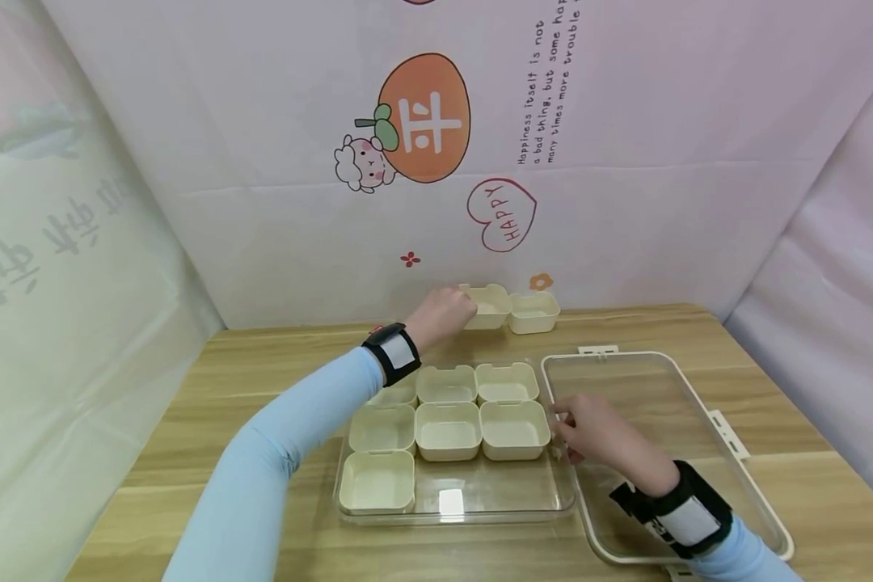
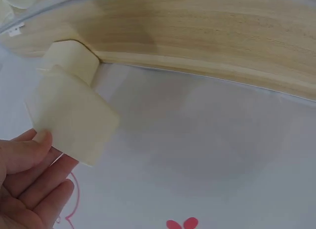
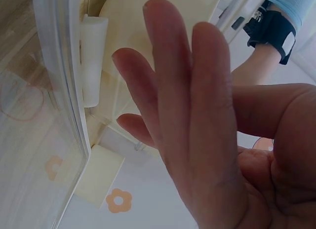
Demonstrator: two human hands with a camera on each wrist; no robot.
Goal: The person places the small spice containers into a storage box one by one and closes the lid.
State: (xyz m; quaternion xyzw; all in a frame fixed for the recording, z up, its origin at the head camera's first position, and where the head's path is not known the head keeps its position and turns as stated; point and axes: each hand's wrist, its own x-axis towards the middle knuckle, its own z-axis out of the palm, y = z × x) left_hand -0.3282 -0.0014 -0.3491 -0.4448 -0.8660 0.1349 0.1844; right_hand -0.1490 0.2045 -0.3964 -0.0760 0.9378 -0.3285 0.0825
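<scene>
Pinching a cream box (image 1: 489, 314) at the back of the counter (image 1: 262, 356), your left hand (image 1: 440, 315) in the head view is near a second box (image 1: 534, 315); your right hand (image 1: 600, 432) is at the clear lid's (image 1: 640, 388) left rim, beside the tray (image 1: 495, 495). Left wrist: thumb and fingers (image 2: 52, 174) grip the box's edge, barely parted. Right wrist: your fingers (image 3: 212, 81) extend loosely, holding nothing.

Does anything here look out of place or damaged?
No damage or spill stands out. The HAPPY lettering on the backdrop looks odd: it runs sideways. Two cream tubs are outside the clear tray, one in the left hand.
</scene>
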